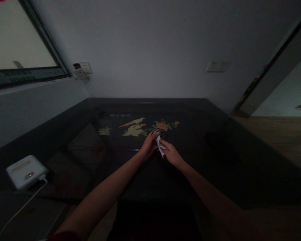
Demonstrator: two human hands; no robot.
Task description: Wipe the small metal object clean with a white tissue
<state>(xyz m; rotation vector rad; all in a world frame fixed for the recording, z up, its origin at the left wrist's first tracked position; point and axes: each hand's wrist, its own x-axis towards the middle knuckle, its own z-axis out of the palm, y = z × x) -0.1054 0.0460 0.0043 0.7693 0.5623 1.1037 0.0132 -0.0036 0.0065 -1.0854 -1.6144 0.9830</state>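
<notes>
Both my hands meet over the middle of a dark, glossy table (pixel 150 187). My left hand (pixel 148 144) is closed on a thin, dark-rimmed thing with curved edges, which looks like a pair of glasses (pixel 163 130). A crumpled white cloth or tissue (pixel 161 149) is pinched in my right hand (pixel 172 152) and lies against the glasses. Fingers cover part of both things, and the dim light blurs their detail. Just beyond the hands, the table top bears a picture of a bird and flowers (pixel 135 127).
A white box-shaped device (pixel 26 170) with a white cable (pixel 22 207) sits at the table's left. On the right lies a dark flat object (pixel 220 147), hard to make out. Wall sockets (pixel 217 66) are behind the table, and a window (pixel 22 36) is at upper left.
</notes>
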